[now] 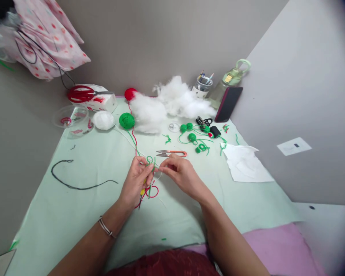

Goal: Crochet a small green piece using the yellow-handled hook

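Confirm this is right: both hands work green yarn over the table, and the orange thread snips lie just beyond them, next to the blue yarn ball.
Not quite. The head view shows the yarn ball is green, not blue, and it lies further back. The rest holds: the left hand and right hand work green yarn, with the orange thread snips just beyond them.

I am finding open cloth (74,214) all along my left side, crossed only by a black cord (74,186). Straight ahead, the orange thread snips (172,153) are lying just beyond my fingers, blocking a forward reach. Further back, white stuffing (166,105), a green yarn ball (127,120) and small green crocheted pieces (194,138) are crowding the table. White paper (245,165) is taking up the right.
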